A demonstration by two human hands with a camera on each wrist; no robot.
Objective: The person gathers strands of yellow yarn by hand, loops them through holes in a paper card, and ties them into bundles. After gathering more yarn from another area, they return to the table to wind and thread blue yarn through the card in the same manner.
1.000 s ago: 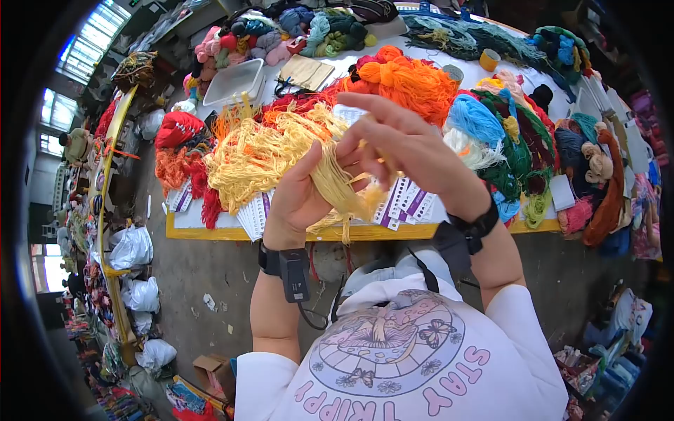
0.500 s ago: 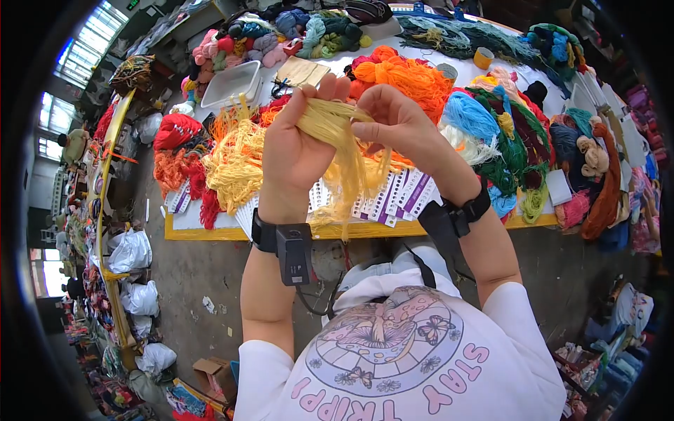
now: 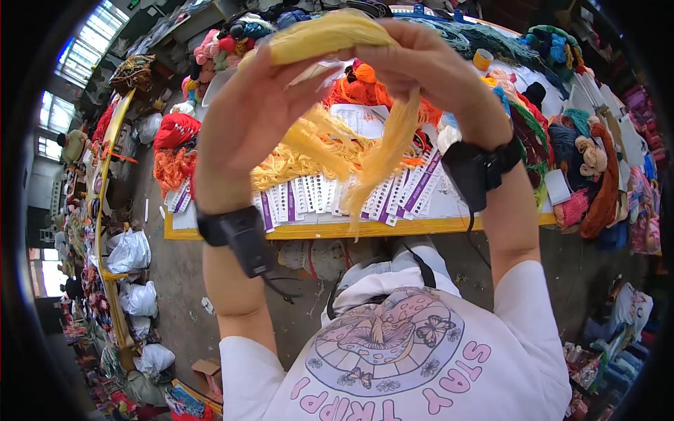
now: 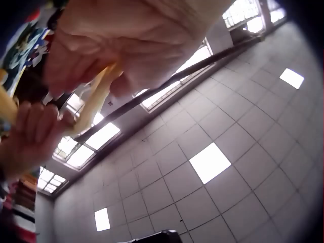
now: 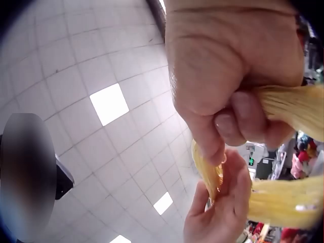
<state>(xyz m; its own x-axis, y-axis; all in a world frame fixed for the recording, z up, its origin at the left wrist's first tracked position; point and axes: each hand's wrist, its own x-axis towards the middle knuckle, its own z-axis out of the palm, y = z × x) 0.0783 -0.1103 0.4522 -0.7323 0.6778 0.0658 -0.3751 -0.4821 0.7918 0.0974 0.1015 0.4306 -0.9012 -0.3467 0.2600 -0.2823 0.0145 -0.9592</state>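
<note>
Both hands are raised high in front of the head camera, stretching a bundle of pale yellow yarn (image 3: 330, 31) between them. My left hand (image 3: 242, 116) grips one end of the bundle, my right hand (image 3: 428, 67) grips the other, and loose strands (image 3: 382, 161) hang down from the right hand. In the right wrist view the right hand (image 5: 228, 76) has its fingers curled round the yellow yarn (image 5: 291, 104), with the left hand (image 5: 220, 210) below. The left wrist view shows the left hand (image 4: 121, 40) pinching the yarn (image 4: 98, 93) against the ceiling.
Below the hands a worktable (image 3: 351, 228) carries heaps of yarn in yellow (image 3: 295, 158), orange (image 3: 365, 88), red (image 3: 175, 130), blue and green, plus white-and-purple colour cards (image 3: 309, 196). White bags (image 3: 130, 249) sit on the floor at left. More yarn is stacked at right.
Both hands have lifted the yellow yarn bundle up from just above the table toward the head camera, pulling it taut between them. The wrist cameras now face the ceiling.
</note>
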